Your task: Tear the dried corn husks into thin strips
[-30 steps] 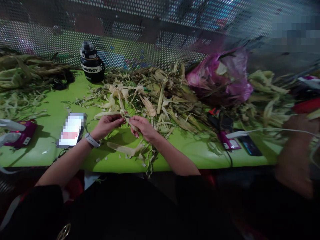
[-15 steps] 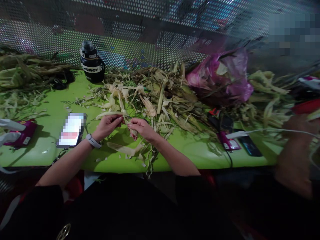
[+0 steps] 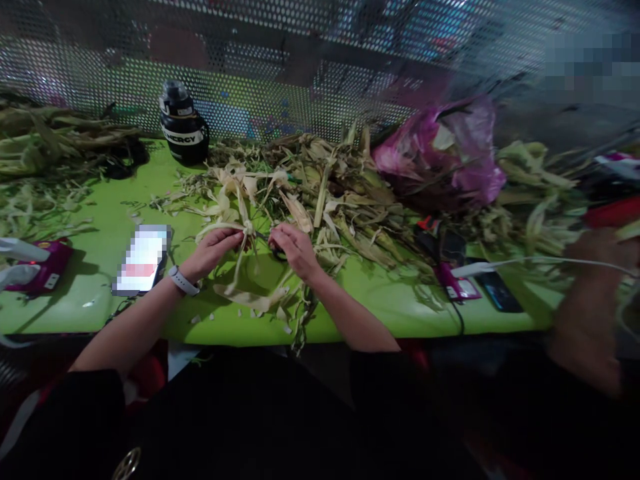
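Left hand (image 3: 214,251) pinching pale husk (image 3: 207,231) above table (image 3: 390,300), right hand (image 3: 296,251) curled at 3 o'clock, grip unclear, husk pile (image 3: 330,193) at 12, blurred phone (image 3: 143,259) at 9, another person's arm (image 3: 590,313) cut off far right.

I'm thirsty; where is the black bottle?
In the head view, the black bottle stands at the green table's far edge, left of centre, against the perforated screen, just left of the husk pile.

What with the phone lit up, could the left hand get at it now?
Probably yes: the phone lies just left of the left hand, nothing between, though its fingers pinch a husk strip.
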Tool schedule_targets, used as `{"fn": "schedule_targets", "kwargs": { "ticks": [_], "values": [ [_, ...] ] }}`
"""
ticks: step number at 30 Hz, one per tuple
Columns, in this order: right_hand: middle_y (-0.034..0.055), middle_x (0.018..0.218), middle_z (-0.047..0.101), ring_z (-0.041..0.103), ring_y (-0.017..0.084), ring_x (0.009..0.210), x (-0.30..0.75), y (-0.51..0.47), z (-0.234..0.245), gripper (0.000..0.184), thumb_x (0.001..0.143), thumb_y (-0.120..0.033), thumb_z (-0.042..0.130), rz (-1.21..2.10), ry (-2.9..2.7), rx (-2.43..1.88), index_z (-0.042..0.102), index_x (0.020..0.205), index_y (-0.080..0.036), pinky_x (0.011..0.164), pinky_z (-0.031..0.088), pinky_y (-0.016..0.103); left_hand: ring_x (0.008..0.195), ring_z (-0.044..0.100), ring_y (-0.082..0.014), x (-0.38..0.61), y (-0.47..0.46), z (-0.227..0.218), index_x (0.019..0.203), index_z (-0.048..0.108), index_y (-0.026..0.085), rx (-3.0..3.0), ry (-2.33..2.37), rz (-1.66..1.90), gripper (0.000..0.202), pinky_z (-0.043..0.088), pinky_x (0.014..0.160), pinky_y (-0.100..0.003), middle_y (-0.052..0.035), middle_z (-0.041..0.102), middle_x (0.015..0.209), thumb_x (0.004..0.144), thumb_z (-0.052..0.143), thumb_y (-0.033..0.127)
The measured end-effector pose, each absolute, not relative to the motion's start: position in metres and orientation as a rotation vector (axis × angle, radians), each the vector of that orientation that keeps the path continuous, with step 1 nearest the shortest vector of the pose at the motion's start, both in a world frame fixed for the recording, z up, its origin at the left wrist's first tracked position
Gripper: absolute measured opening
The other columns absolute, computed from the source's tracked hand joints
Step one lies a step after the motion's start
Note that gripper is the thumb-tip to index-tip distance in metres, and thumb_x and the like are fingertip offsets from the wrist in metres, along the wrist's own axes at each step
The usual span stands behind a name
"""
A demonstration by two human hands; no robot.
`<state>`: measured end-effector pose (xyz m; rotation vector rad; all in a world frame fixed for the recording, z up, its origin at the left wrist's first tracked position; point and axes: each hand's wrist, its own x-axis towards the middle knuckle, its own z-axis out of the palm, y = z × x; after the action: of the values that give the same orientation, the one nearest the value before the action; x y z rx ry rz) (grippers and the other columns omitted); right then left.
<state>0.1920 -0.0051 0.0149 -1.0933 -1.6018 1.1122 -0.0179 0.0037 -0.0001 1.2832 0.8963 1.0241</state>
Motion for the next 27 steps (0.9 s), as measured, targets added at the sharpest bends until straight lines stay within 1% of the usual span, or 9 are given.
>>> {"fn": "schedule_targets", "kwargs": {
  "ticks": [2, 5, 8, 10, 15, 19, 21, 25, 27],
  "values": [
    [0.0023, 0.086, 0.064, 0.058, 0.015, 0.086, 0.189, -0.002, 0.011, 0.037, 0.089, -0.052, 0.054, 1.096, -1.545, -1.125, 0.066, 0.076, -0.020, 0.086, 0.045, 0.029, 0.080, 0.063, -0.0173, -0.016, 0.002, -0.001, 0.092, 0.073, 0.015, 1.194, 0.859, 0.987, 0.028, 0.050, 0.077, -0.029, -0.0053, 0.071, 0.086, 0.075, 0.072, 0.037],
    [0.0033, 0.094, 0.070, 0.061, 0.017, 0.096, 0.180, -0.001, 0.002, 0.042, 0.085, -0.060, 0.057, 1.396, -1.468, -1.054, 0.071, 0.087, -0.020, 0.095, 0.046, 0.032, 0.071, 0.061, -0.0148, -0.011, -0.002, -0.002, 0.091, 0.073, 0.016, 1.076, 0.819, 0.955, 0.023, 0.050, 0.068, -0.027, -0.0037, 0.070, 0.081, 0.072, 0.068, 0.029],
    [0.0023, 0.092, 0.073, 0.065, 0.016, 0.093, 0.173, -0.002, -0.004, 0.040, 0.079, -0.058, 0.067, 1.655, -1.244, -0.924, 0.071, 0.095, -0.022, 0.091, 0.050, 0.031, 0.062, 0.056, -0.0123, -0.007, -0.004, -0.002, 0.086, 0.073, 0.015, 1.033, 0.787, 0.920, 0.025, 0.045, 0.057, -0.024, -0.0033, 0.066, 0.073, 0.074, 0.066, 0.036],
    [0.0008, 0.089, 0.073, 0.066, 0.014, 0.087, 0.170, -0.002, -0.006, 0.038, 0.072, -0.052, 0.076, 1.703, -1.096, -0.889, 0.071, 0.095, -0.022, 0.086, 0.052, 0.028, 0.060, 0.054, -0.0113, -0.006, -0.005, -0.003, 0.083, 0.073, 0.014, 1.025, 0.803, 0.899, 0.031, 0.043, 0.055, -0.024, -0.0035, 0.065, 0.072, 0.076, 0.069, 0.044],
    [-0.0011, 0.084, 0.072, 0.062, 0.009, 0.073, 0.168, -0.002, -0.004, 0.031, 0.063, -0.041, 0.084, 1.765, -0.961, -0.873, 0.069, 0.079, -0.019, 0.070, 0.051, 0.021, 0.054, 0.045, -0.0080, -0.005, -0.008, -0.009, 0.071, 0.069, 0.014, 1.187, 0.837, 0.861, 0.035, 0.036, 0.052, -0.022, 0.0005, 0.054, 0.060, 0.076, 0.075, 0.048],
    [0.0001, 0.086, 0.071, 0.059, 0.008, 0.068, 0.168, -0.002, -0.003, 0.032, 0.059, -0.038, 0.085, 1.831, -0.894, -0.892, 0.066, 0.074, -0.018, 0.060, 0.049, 0.020, 0.052, 0.040, -0.0077, -0.006, -0.009, -0.009, 0.077, 0.073, 0.014, 1.312, 0.793, 0.765, 0.035, 0.029, 0.049, -0.022, 0.0011, 0.051, 0.057, 0.081, 0.069, 0.049],
    [0.0001, 0.088, 0.071, 0.058, 0.009, 0.068, 0.168, -0.003, -0.004, 0.032, 0.060, -0.038, 0.085, 1.798, -0.908, -0.890, 0.066, 0.075, -0.018, 0.061, 0.049, 0.021, 0.052, 0.038, -0.0080, -0.006, -0.010, -0.007, 0.080, 0.074, 0.014, 1.360, 0.776, 0.716, 0.037, 0.027, 0.049, -0.023, 0.0012, 0.050, 0.057, 0.083, 0.066, 0.050],
    [0.0003, 0.096, 0.069, 0.061, 0.011, 0.084, 0.169, -0.003, -0.007, 0.028, 0.064, -0.039, 0.084, 1.628, -0.994, -0.870, 0.067, 0.074, -0.020, 0.078, 0.051, 0.022, 0.053, 0.043, -0.0089, -0.004, -0.011, -0.003, 0.080, 0.074, 0.015, 1.410, 0.751, 0.662, 0.036, 0.031, 0.051, -0.023, 0.0001, 0.053, 0.059, 0.085, 0.064, 0.049],
    [0.0007, 0.099, 0.068, 0.060, 0.011, 0.088, 0.169, -0.003, -0.008, 0.028, 0.065, -0.041, 0.083, 1.564, -1.016, -0.883, 0.067, 0.075, -0.021, 0.083, 0.049, 0.023, 0.054, 0.046, -0.0093, -0.002, -0.012, -0.001, 0.080, 0.072, 0.015, 1.392, 0.734, 0.664, 0.034, 0.035, 0.053, -0.024, -0.0004, 0.056, 0.060, 0.085, 0.065, 0.048]
  ]
}}
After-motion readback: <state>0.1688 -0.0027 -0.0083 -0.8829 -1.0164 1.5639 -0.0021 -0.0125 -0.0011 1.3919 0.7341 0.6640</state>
